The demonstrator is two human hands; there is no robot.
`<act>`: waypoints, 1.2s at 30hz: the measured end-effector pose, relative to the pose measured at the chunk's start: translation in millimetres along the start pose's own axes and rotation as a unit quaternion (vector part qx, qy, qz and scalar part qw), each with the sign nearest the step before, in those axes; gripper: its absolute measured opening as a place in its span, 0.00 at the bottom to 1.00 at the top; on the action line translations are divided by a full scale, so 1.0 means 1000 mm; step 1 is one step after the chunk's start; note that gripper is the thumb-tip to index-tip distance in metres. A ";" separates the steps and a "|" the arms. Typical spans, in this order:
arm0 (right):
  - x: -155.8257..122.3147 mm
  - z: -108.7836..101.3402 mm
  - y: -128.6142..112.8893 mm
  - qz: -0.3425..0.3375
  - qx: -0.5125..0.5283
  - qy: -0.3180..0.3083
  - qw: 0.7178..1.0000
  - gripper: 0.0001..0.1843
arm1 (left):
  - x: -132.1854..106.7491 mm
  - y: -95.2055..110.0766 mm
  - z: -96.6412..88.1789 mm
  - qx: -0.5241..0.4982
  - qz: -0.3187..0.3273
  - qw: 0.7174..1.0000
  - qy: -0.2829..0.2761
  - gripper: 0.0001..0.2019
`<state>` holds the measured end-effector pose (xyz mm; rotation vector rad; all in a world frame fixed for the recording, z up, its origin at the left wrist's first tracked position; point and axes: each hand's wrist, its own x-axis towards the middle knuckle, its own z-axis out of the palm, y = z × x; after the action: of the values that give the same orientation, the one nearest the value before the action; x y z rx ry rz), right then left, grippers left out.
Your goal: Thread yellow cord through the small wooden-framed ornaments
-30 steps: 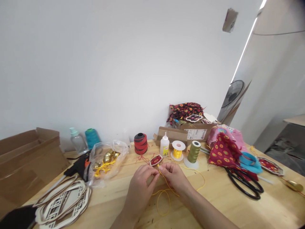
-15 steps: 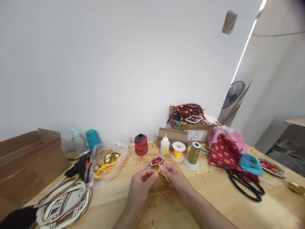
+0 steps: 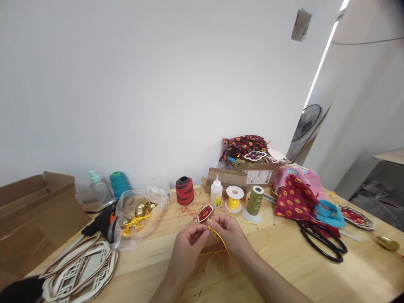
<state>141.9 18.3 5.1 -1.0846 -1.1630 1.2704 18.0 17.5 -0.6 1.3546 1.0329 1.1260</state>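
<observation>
A small red piece of patterned fabric in a pale frame, the pendant (image 3: 205, 213), hangs at the fingertips of both hands. It tilts up to the right. My left hand (image 3: 193, 240) pinches yellow cord (image 3: 222, 242) right below it. Close against it, my right hand (image 3: 227, 230) is closed on the same cord beside the pendant. The exact knot between the fingers is too small to make out. Loose loops of the cord lie on the table under my hands, and a strand runs right toward the yellow cord spool (image 3: 234, 198).
Behind my hands stand a red thread spool (image 3: 184, 191), a glue bottle (image 3: 216, 192) and an olive thread cone (image 3: 255, 201). Left are a plastic bag of bells (image 3: 139, 214), wooden frames (image 3: 82, 269) and a cardboard box (image 3: 38, 227). Black-handled scissors (image 3: 325, 244) lie right, beside red fabric (image 3: 296, 200).
The pendant has tilted more steeply at my fingertips. Both hands stay together on the cord, with only slight finger movement. The whole view has shifted a little.
</observation>
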 end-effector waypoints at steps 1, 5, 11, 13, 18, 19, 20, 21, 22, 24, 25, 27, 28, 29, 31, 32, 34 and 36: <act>-0.001 0.000 -0.001 0.006 0.005 -0.001 1.000 0.20 | 0.000 0.000 0.000 -0.008 -0.004 1.000 -0.003 0.06; -0.004 -0.001 -0.007 0.054 0.028 -0.030 0.998 0.18 | 0.000 -0.003 -0.004 -0.062 -0.046 0.997 -0.014 0.07; -0.008 -0.005 -0.012 0.138 0.079 -0.065 0.985 0.16 | 0.001 -0.005 -0.007 -0.075 -0.070 0.994 -0.024 0.07; -0.008 -0.005 -0.012 0.152 0.097 -0.069 0.981 0.15 | 0.001 -0.003 -0.006 -0.044 -0.061 0.997 -0.018 0.06; -0.007 -0.003 -0.011 0.153 0.105 -0.060 0.981 0.15 | 0.001 0.002 -0.003 0.004 0.018 1.000 0.017 0.04; -0.006 -0.003 -0.011 0.152 0.107 -0.062 0.981 0.15 | 0.000 0.003 -0.003 0.017 0.037 0.999 0.019 0.03; -0.006 -0.003 -0.010 0.149 0.109 -0.066 0.981 0.16 | -0.001 0.004 -0.003 0.035 0.053 0.998 0.020 0.04; -0.006 -0.003 -0.010 0.146 0.111 -0.069 0.981 0.16 | -0.002 0.006 -0.004 0.056 0.069 0.996 0.020 0.04; -0.006 -0.003 -0.009 0.142 0.113 -0.070 0.981 0.17 | -0.002 0.007 -0.004 0.080 0.085 0.993 0.022 0.04; -0.007 -0.003 -0.008 0.134 0.118 -0.074 0.981 0.17 | -0.003 0.010 -0.005 0.132 0.113 0.985 0.026 0.05; -0.007 -0.003 -0.007 0.132 0.122 -0.075 0.981 0.17 | -0.004 0.012 -0.005 0.152 0.124 0.980 0.029 0.05; -0.007 -0.004 -0.006 0.135 0.135 -0.088 0.978 0.16 | -0.004 0.013 -0.006 0.172 0.133 0.976 0.032 0.04; -0.007 -0.005 -0.004 0.137 0.144 -0.095 0.975 0.15 | -0.004 0.012 -0.006 0.166 0.126 0.977 0.033 0.04; -0.006 -0.006 -0.003 0.141 0.156 -0.101 0.972 0.15 | -0.004 0.011 -0.005 0.145 0.108 0.983 0.037 0.04; -0.006 -0.007 -0.001 0.149 0.187 -0.113 0.964 0.14 | -0.004 0.007 -0.004 0.057 0.038 0.997 0.046 0.03; -0.006 -0.007 0.000 0.153 0.203 -0.117 0.960 0.13 | -0.004 0.005 -0.002 -0.006 -0.008 0.999 0.046 0.04; -0.005 -0.007 0.000 0.160 0.228 -0.124 0.952 0.13 | -0.005 0.000 0.000 -0.142 -0.080 0.987 0.015 0.06; -0.005 -0.007 0.000 0.167 0.237 -0.130 0.948 0.13 | -0.005 -0.004 0.002 -0.234 -0.116 0.965 -0.022 0.07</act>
<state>149.2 13.1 4.4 -0.7841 -0.8075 1.8893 18.7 12.3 -5.1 0.8546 0.8021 1.0714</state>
